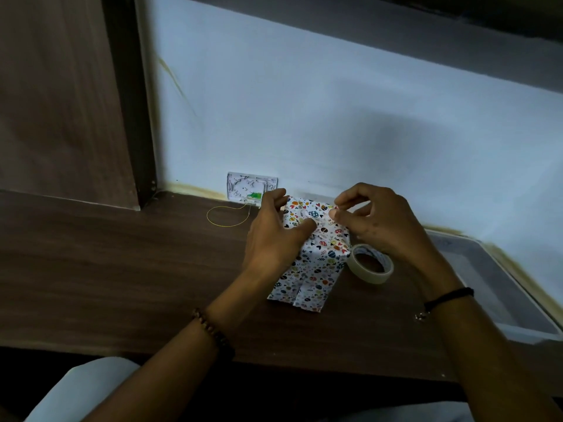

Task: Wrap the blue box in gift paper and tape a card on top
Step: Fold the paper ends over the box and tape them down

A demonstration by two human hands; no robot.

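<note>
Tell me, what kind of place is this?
Probably a desk at home or in a small room: a dark wooden desktop against a pale wall, a wall socket plate behind, and a tape roll beside the paper-wrapped box.

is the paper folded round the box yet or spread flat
Folded round it: the paper forms a sleeve, no blue showing. The left hand holds it; the right hand pinches at its far end.
</note>
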